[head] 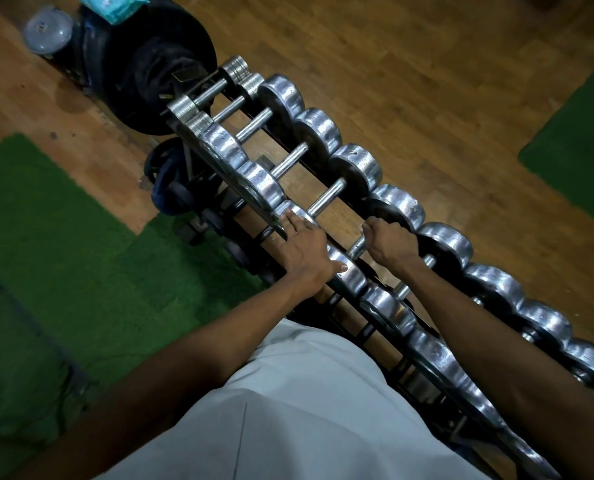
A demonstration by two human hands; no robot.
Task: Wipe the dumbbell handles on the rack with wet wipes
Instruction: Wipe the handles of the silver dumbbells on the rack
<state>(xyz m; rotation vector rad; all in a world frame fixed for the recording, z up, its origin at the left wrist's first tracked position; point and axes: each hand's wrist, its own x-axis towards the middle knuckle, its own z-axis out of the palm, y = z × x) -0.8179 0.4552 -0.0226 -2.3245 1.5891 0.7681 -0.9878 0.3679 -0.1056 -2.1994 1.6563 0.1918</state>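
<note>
White shirt (288, 403) fills the bottom centre, closest to the lens, with both my forearms reaching up from it toward the rack (254, 216). That rack runs as a long diagonal from upper left to lower right, chrome dumbbells laid across it side by side, so each handle's long axis points from lower left to upper right, crosswise to the row.

At mid-frame my right hand (390, 245) is curled shut around one handle (356, 249); whether a wipe is inside the fist I cannot tell. Just left of it, my left hand (306, 247) lies flat, fingers spread, on the near heads, bracing and holding nothing. The next handle (326, 199) sits just up-left of my right fist, nearer that hand, so I judge it should move there along the row. These bars look bright, smooth steel, knurled at the end showing by my grip. Far upper left, a teal pack (115, 5), probably wipes, rests on black plates (150, 64).
</note>
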